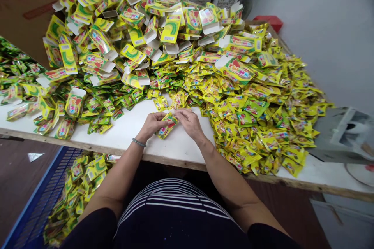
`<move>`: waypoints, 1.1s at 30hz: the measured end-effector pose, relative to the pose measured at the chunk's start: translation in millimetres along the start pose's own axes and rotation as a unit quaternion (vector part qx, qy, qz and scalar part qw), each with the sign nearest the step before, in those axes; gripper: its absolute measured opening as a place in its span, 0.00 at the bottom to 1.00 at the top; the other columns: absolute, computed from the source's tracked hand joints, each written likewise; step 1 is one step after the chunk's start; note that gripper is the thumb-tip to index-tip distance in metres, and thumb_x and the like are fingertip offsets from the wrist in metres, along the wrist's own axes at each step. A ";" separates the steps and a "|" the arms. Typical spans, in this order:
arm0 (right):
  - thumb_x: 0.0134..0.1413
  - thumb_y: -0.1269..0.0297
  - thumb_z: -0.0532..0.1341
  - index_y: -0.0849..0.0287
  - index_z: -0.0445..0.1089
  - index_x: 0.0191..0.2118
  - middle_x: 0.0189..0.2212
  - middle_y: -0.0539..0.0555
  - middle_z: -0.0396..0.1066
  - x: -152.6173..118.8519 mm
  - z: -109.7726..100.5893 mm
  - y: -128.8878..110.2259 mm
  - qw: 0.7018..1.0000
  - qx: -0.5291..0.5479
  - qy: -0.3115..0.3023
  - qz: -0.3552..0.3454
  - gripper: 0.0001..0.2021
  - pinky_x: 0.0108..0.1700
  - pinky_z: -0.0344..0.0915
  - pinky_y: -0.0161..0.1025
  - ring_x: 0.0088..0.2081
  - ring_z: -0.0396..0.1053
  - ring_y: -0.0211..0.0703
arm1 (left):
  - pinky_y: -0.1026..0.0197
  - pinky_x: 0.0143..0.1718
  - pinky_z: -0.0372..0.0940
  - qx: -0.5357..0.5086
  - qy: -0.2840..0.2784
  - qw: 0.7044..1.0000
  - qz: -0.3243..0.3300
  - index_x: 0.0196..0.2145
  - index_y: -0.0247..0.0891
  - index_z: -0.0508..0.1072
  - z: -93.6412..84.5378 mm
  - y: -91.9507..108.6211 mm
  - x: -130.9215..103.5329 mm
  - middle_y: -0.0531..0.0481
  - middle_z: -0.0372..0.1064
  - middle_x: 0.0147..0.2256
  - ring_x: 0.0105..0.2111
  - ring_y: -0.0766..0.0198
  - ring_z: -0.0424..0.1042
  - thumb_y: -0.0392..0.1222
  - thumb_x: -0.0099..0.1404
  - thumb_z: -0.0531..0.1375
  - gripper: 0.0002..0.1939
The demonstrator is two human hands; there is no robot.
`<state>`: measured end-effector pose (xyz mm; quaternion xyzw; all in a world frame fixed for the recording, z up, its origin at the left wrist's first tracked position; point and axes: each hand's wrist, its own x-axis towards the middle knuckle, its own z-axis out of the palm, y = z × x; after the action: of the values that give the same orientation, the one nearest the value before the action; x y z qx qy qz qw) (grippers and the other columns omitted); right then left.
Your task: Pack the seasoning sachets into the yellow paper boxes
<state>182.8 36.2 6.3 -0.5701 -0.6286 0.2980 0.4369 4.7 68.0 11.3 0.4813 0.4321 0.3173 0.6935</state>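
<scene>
One small carton (167,125) is at the centre of the dial, above a bare patch of the desk (182,149). The left hand (154,125), at 9 o'clock, grasps it between thumb and fingers, probably to steady it and leave its far end free. The right hand (188,123), at 2 o'clock, has bent fingers by that far end; I cannot tell whether they pinch it.

The heaps ring this patch, likely so that everything lies within reach: yellow sachets (248,124) from 1 to 4 o'clock, green sachets (102,103) around 10, and spare cartons (171,29) from 10 to 1, many with loose end flaps. At 8 o'clock, a blue crate (31,202) stands below the desk's edge, perhaps to keep its load off the work surface.

By count: two hands, one carton between them, one bead bracelet (139,142) on the left wrist, one blue crate, one big cardboard box (26,4) at 10 and one grey case (324,140) at 3. At least two sachets lie just beyond the fingers at 12. The heaped cartons and sachets overlap too much to count.
</scene>
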 end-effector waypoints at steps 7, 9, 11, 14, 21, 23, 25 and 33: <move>0.60 0.58 0.61 0.51 0.79 0.33 0.42 0.55 0.76 -0.6 12.2 5.1 0.999 -0.010 -0.040 -0.013 0.09 0.59 0.60 0.52 0.55 0.69 0.52 | 0.65 0.27 0.65 0.018 0.009 1.000 0.019 0.37 0.33 0.76 -2.2 -5.0 0.5 0.52 0.74 0.26 0.24 0.66 0.71 0.48 0.43 0.74 0.25; 0.61 0.56 0.60 0.52 0.78 0.35 0.42 0.56 0.75 -0.8 11.8 4.0 1.000 0.015 -0.008 -0.012 0.10 0.58 0.62 0.50 0.54 0.69 0.51 | 0.65 0.26 0.64 0.006 0.022 0.999 0.040 0.45 0.36 0.72 -2.1 -5.2 1.4 0.55 0.73 0.24 0.22 0.67 0.70 0.50 0.45 0.74 0.30; 0.58 0.54 0.61 0.53 0.77 0.41 0.45 0.56 0.74 -1.0 11.6 2.4 0.997 0.046 0.059 -0.011 0.11 0.57 0.64 0.48 0.53 0.68 0.49 | 0.66 0.26 0.63 -0.011 0.049 0.996 0.075 0.51 0.40 0.67 -1.8 -3.9 2.4 0.56 0.73 0.25 0.22 0.68 0.70 0.51 0.48 0.72 0.35; 0.52 0.50 0.65 0.54 0.73 0.46 0.45 0.56 0.73 -0.8 17.0 1.1 0.989 0.132 0.069 0.017 0.19 0.50 0.70 0.43 0.49 0.70 0.47 | 0.68 0.25 0.61 -0.028 0.091 0.988 0.123 0.49 0.42 0.64 -1.6 -2.4 3.2 0.57 0.72 0.26 0.22 0.70 0.68 0.53 0.52 0.70 0.31; 0.49 0.47 0.64 0.55 0.69 0.32 0.27 0.49 0.72 -0.4 28.3 3.0 0.958 0.260 -0.028 0.121 0.16 0.35 0.73 0.40 0.29 0.72 0.41 | 0.66 0.30 0.63 -0.017 0.049 0.994 0.099 0.41 0.40 0.66 1.6 -3.0 -1.1 0.56 0.70 0.28 0.26 0.69 0.69 0.56 0.52 0.69 0.26; 0.49 0.46 0.63 0.55 0.68 0.32 0.28 0.50 0.72 0.4 23.5 3.6 0.963 0.243 0.003 0.116 0.16 0.35 0.73 0.40 0.30 0.72 0.42 | 0.65 0.34 0.66 -0.020 0.028 0.994 0.102 0.47 0.41 0.65 3.4 -2.8 -1.9 0.54 0.72 0.33 0.30 0.67 0.72 0.55 0.54 0.69 0.28; 0.50 0.47 0.63 0.54 0.69 0.37 0.30 0.51 0.74 1.5 18.2 4.5 0.964 0.245 0.023 0.103 0.17 0.38 0.74 0.41 0.33 0.74 0.43 | 0.65 0.36 0.66 -0.017 0.023 0.993 0.112 0.50 0.42 0.66 4.0 -3.5 -1.5 0.53 0.73 0.36 0.33 0.66 0.73 0.53 0.55 0.69 0.29; 0.52 0.54 0.65 0.55 0.76 0.47 0.45 0.55 0.78 -1.8 18.3 5.7 0.990 0.140 0.001 0.009 0.17 0.48 0.71 0.43 0.40 0.75 0.45 | 0.68 0.24 0.56 -0.025 0.116 0.977 0.177 0.40 0.37 0.74 -5.9 -10.7 2.9 0.58 0.65 0.21 0.21 0.73 0.61 0.52 0.55 0.70 0.20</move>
<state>169.1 37.6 -7.1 -0.5093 -0.5750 0.3869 0.5102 0.9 69.2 -0.6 0.4927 0.4096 0.4993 0.5832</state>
